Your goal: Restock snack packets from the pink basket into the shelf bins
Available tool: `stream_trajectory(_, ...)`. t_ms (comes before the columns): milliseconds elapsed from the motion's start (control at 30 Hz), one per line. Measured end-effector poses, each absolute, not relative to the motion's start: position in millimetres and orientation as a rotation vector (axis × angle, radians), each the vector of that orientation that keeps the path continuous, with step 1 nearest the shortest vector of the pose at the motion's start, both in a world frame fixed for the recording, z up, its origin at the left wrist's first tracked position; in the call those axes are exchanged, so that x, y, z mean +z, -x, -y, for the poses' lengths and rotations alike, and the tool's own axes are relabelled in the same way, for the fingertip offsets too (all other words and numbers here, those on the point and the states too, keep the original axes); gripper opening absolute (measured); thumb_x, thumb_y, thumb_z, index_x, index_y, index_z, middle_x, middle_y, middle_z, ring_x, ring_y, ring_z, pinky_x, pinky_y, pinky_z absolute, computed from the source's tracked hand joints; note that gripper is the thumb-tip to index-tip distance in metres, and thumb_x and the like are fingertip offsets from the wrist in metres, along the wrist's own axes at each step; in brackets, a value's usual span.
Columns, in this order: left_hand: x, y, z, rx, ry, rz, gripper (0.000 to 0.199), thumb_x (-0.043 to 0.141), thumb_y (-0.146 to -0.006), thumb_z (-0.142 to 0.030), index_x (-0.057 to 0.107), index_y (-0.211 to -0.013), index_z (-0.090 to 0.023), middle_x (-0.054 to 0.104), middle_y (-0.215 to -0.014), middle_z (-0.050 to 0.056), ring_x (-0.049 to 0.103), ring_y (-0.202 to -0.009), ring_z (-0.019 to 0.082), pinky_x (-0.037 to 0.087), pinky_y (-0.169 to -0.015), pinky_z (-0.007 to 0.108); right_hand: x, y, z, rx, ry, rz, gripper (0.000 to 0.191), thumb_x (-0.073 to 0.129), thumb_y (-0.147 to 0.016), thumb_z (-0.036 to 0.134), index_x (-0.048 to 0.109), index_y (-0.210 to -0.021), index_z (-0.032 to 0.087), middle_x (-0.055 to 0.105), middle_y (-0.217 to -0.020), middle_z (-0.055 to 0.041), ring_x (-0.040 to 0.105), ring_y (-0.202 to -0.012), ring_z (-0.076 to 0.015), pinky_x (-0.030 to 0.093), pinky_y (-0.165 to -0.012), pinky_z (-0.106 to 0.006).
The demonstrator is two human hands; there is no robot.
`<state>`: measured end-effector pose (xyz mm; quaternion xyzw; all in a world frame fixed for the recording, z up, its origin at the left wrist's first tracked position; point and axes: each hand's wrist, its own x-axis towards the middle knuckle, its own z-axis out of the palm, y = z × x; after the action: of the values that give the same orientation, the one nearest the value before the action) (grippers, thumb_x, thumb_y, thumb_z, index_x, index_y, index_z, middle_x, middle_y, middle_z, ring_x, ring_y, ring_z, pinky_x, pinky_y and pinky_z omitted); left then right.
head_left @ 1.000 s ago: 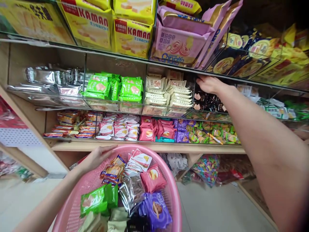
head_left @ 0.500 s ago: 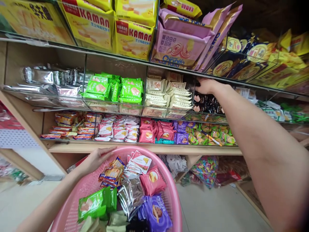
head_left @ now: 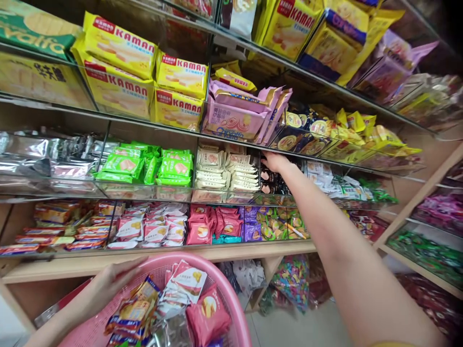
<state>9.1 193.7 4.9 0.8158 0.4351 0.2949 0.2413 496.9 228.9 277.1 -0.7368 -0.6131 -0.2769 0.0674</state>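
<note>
My right hand [head_left: 275, 163] reaches into a middle-shelf compartment, over black snack packets [head_left: 271, 182]; its fingers are mostly hidden by the shelf and the packets. Cream packets [head_left: 243, 176] stand in stacks just left of it. My left hand [head_left: 117, 277] lies over the rim of a pink basket [head_left: 234, 299], fingers stretched along it. Inside the basket are orange-and-blue packets [head_left: 134, 311], white-and-red packets [head_left: 184, 284], red packets [head_left: 209, 315] and silver packets [head_left: 171, 332].
Green packets [head_left: 173, 166] fill a compartment farther left. Yellow wafer packs [head_left: 119, 41] and pink cookie packs [head_left: 237, 115] sit on the shelf above. Below the shelves is a bag of colourful sweets [head_left: 292, 279]. A side rack [head_left: 427, 212] stands at the right.
The view has tilted up and shifted right, showing more upper shelves and less of the basket. My right hand stays at the black packets and my left hand stays on the rim.
</note>
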Motion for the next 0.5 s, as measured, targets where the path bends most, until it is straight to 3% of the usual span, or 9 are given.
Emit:
stream_trajectory(133,-2,-3,-201,0.678,-2.182,-1.07,0.052,0.045,-0.081,-0.056,0.053,-0.123,-0.026,0.055,-0.122,-0.003,0.054,-0.112,0.022,0.04,-0.097,0.032,276,-494,-232,-0.84,2.196,1.857,0.045,0.048,-0.084,0.023,0.044,-0.128,0.017,0.048,-0.131,-0.0129,0.046,-0.115,-0.0293,0.037,-0.095,-0.039)
stream_trajectory(500,-15,2,-208,0.685,-2.181,-1.094,0.05,0.046,-0.081,-0.054,0.052,-0.124,-0.028,0.055,-0.124,-0.003,0.052,-0.115,0.022,0.037,-0.101,0.033,271,-489,-220,-0.911,2.119,1.838,0.039,0.036,-0.089,0.024,0.045,-0.125,0.014,0.052,-0.125,-0.0148,0.049,-0.112,-0.0286,0.038,-0.09,-0.036)
